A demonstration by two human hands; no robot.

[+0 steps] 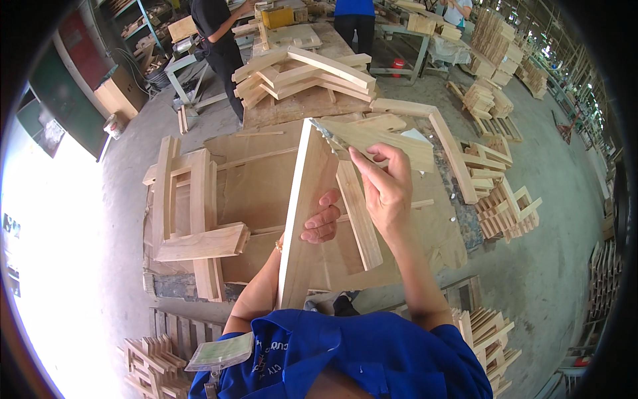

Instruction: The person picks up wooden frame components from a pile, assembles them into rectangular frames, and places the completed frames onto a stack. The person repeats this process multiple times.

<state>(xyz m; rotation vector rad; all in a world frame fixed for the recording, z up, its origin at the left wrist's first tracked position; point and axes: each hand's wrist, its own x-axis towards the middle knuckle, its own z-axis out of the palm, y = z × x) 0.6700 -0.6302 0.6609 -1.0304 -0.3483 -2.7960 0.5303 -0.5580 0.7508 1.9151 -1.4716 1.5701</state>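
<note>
I hold a pale wooden frame piece upright over the workbench (252, 193). Its long board (307, 199) runs from my chest up to a corner joint near the top. My left hand (322, 219) wraps around that board from behind, with the fingertips showing on its right face. My right hand (385, 189) grips the cross piece (379, 139) that meets the board at the corner. A second slat (359, 213) of the frame slants down below my right hand.
An assembled wooden frame (189, 213) lies at the bench's left edge. Curved wooden parts (302, 76) are stacked at the far end. More stacks (508, 209) sit on the floor to the right. Two people (219, 33) stand at benches beyond.
</note>
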